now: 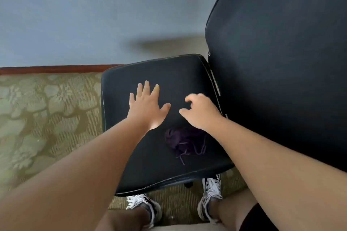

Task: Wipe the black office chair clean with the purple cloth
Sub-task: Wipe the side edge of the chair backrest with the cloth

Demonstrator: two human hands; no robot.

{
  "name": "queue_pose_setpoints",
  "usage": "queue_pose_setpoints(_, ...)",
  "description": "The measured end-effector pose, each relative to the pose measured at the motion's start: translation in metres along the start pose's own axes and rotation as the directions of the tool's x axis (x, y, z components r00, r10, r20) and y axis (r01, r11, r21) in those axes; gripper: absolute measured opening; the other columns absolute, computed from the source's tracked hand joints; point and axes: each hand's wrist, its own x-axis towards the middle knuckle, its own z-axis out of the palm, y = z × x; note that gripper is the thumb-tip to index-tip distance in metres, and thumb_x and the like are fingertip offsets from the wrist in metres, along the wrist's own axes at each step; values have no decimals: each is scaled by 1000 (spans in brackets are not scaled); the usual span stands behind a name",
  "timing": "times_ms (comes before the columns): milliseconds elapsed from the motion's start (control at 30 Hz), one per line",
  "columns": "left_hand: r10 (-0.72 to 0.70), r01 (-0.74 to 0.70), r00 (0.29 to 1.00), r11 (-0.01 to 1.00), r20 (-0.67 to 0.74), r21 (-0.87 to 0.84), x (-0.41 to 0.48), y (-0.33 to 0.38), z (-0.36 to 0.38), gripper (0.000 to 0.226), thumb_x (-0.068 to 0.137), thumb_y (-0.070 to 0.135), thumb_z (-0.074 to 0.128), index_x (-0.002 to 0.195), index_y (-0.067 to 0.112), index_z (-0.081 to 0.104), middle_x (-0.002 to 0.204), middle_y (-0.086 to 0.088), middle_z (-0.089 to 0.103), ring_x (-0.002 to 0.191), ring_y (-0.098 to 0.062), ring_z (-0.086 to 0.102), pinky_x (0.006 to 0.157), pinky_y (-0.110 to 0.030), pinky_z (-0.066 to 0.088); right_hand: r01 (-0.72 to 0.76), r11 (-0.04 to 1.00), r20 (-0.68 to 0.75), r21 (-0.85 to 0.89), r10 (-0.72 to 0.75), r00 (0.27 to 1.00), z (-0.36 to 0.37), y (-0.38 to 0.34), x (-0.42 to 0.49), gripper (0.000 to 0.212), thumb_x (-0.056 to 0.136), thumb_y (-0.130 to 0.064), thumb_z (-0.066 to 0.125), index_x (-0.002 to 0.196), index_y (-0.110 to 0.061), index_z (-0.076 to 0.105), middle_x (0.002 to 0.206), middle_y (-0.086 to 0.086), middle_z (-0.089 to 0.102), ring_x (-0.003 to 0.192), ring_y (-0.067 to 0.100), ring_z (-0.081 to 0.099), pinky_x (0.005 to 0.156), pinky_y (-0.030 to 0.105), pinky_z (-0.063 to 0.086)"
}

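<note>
The purple cloth [185,141] lies crumpled on the seat [178,77] of the black office chair [281,62], toward the seat's near edge. The left hand [148,106] is spread flat over the seat's middle. The right hand [201,112] is beside it, its grip loosely curled and empty, with the wrist just above the cloth. The cloth looks light, soft and limp, with loose threads. Bunching its middle in a full grip should hold better than pinching a frayed edge.

Smooth, faintly glossy black leather-like chair [154,73]; frayed purple cloth [185,141]; matt patterned carpet [47,110].
</note>
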Motion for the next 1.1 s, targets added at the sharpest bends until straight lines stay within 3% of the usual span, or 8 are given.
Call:
queue_pose_setpoints(167, 9, -7, 998, 1000, -68, 21, 0, -9, 30, 74, 92, 61, 36, 153, 26, 15, 162, -6, 1, 149, -25, -6, 118, -51, 4, 19, 973, 325, -230, 58, 944, 51, 14, -16, 54, 71, -59, 65, 114, -27, 60, 113, -7, 59, 104, 23, 58, 82, 38, 52)
queue_pose_setpoints(267, 25, -22, 991, 999, -134, 24, -14, -14, 37, 72, 92, 61, 36, 153, 27, 18, 162, -5, 4, 149, -24, -4, 118, -50, 3, 58, 934, 199, -353, 14, 980, 71, 14, -22, 9, 82, -23, 61, 87, -19, 55, 97, 1, 63, 85, 26, 61, 75, 37, 53)
queue_pose_setpoints(367, 29, -27, 982, 999, -185, 17, -40, -20, 36, 70, 92, 60, 38, 151, 27, 23, 162, -4, 8, 149, -23, -1, 119, -50, 3, 32, 956, 64, -293, -13, 998, 72, 12, -32, 15, 78, -2, 48, 77, -15, 53, 84, 4, 60, 67, 23, 56, 58, 29, 47)
queue_pose_setpoints(467, 39, -42, 977, 999, -208, -7, -73, -21, 26, 66, 93, 57, 41, 150, 28, 27, 161, -2, 13, 149, -22, 5, 119, -50, 4, 50, 979, -59, -197, -63, 996, 50, 7, -53, 26, 75, 2, 47, 79, -17, 65, 87, 2, 64, 66, 23, 58, 52, 26, 47)
queue_pose_setpoints(633, 119, -154, 960, 981, -255, -121, -125, -4, -8, 64, 90, 59, 45, 148, 34, 31, 158, 10, 22, 142, -18, 29, 115, -42, 25, 202, 979, -256, -23, -201, 946, -2, 1, -105, 29, 82, -3, 60, 88, -28, 74, 93, -2, 72, 83, 22, 68, 76, 37, 60)
queue_pose_setpoints(800, 166, -261, 907, 943, -386, -206, -171, 36, -51, 64, 85, 64, 44, 143, 39, 36, 148, 14, 40, 128, -9, 46, 89, -25, 34, 293, 931, -362, 217, -202, 910, -63, -11, -167, 21, 81, -8, 67, 92, -22, 77, 88, -2, 74, 88, 22, 70, 77, 35, 60)
queue_pose_setpoints(967, 202, -394, 867, 838, -455, -378, -207, 79, -90, 55, 86, 61, 47, 138, 44, 40, 133, 10, 47, 112, -10, 55, 95, -34, 47, 304, 634, -261, 711, -164, 951, -128, -24, -223, 24, 83, -1, 65, 106, -1, 70, 101, 20, 73, 76, 24, 70, 77, 42, 62)
queue_pose_setpoints(1100, 20, -427, 775, 754, -632, -500, -235, 118, -113, 48, 88, 62, 49, 127, 34, 49, 101, 10, 57, 84, -7, 63, 76, -30, 53, 252, 288, -206, 924, -182, 962, -169, -21, -254, 23, 87, -4, 57, 109, -1, 64, 103, 19, 71, 76, 30, 71, 64, 39, 61)
